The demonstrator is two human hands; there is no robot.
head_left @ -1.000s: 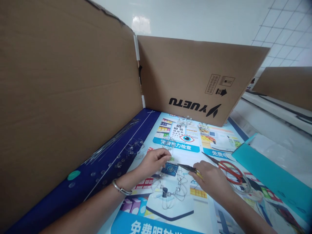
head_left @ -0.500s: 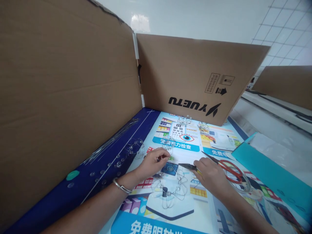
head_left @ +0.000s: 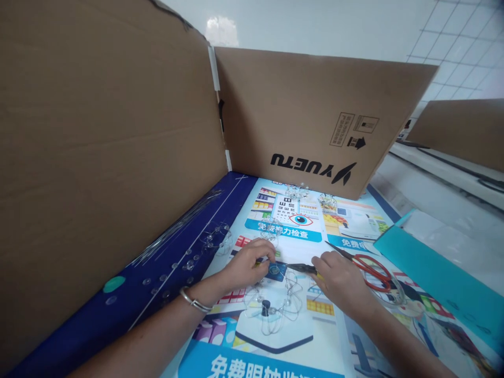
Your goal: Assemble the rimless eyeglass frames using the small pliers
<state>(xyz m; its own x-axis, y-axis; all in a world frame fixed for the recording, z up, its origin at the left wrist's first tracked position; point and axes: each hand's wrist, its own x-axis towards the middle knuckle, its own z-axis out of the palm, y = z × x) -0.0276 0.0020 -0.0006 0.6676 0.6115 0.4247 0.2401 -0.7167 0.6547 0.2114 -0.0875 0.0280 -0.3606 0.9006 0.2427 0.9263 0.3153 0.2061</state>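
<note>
My right hand [head_left: 336,273] is wrapped round the yellow handles of the pliers [head_left: 302,268], whose dark jaws point left towards my other hand. The fingers of my left hand [head_left: 252,262] are pinched together beside the jaw tips; what they hold is too small to make out. Below the hands lies a ring of bent wire with clear beads [head_left: 271,310], around a small black cylinder [head_left: 265,307]. Another beaded wire piece [head_left: 271,228] rests just beyond my left hand. Red-handled scissors [head_left: 372,272] lie right of my right hand.
Cardboard panels [head_left: 315,115] stand at the left and back. Loose clear beads [head_left: 191,262], a green disc [head_left: 114,284] and thin wires [head_left: 177,226] lie on the blue strip. More beaded wire pieces [head_left: 297,192] sit near the back panel. A teal box [head_left: 441,283] is at the right.
The pliers' jaws have moved left and now reach the fingertips of my left hand. The view has shifted slightly.
</note>
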